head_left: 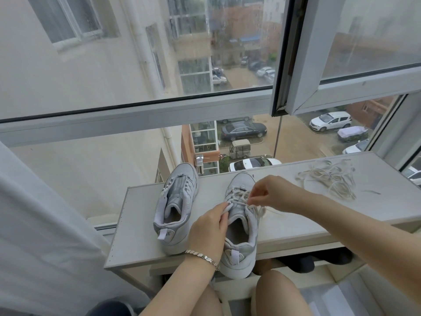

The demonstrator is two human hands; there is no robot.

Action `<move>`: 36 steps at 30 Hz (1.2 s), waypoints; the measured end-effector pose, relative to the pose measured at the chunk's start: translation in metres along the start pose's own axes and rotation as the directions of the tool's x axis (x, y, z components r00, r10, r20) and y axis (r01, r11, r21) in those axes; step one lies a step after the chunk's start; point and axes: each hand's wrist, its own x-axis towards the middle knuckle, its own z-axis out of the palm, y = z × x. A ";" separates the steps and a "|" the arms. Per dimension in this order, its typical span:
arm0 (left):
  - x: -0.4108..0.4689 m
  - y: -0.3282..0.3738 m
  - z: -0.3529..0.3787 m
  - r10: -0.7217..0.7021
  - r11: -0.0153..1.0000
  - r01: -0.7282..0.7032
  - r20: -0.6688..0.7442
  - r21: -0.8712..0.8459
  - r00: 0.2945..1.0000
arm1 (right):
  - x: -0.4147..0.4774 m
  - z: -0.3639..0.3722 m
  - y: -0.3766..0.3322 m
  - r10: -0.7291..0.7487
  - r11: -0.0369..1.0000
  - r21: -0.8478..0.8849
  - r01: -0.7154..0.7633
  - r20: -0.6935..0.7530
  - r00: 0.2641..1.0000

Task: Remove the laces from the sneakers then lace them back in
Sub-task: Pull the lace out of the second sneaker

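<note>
Rain-streaked windows are overlooking parked cars beyond the white desk [141, 213], where my left hand [206, 233] is gripping the near sneaker [250, 229] by its tongue, fingers curling, bracing it against the pull. My right hand [268, 192] is pinching the lace [238, 197] at the eyelets, probably drawing it out, though blur is hiding which way. The other sneaker [175, 201] is standing laceless alongside; a loose lace [328, 179] is lying tangled well right, obstructing nothing.

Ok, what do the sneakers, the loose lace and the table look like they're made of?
Sneakers: smooth, faintly glossy grey panels, likely leather or synthetic leather. Loose lace: flat, limp, matte white strands, probably woven cotton or polyester. Table: matte off-white board with a thin squared edge, probably laminated wood board.
</note>
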 end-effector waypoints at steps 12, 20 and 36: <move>0.002 -0.002 0.003 -0.001 1.000 0.001 -0.023 0.005 1.000 | 0.004 -0.001 -0.007 0.223 0.940 0.205 -0.271 0.229 0.947; 0.001 -0.003 0.004 0.019 1.000 -0.019 -0.048 0.000 0.999 | 0.014 0.000 -0.035 0.248 0.967 -0.106 -0.233 0.168 0.954; 0.011 -0.002 -0.007 0.111 0.994 -0.112 0.046 0.013 0.993 | -0.003 0.019 -0.007 0.167 0.884 0.461 -0.077 -0.157 0.973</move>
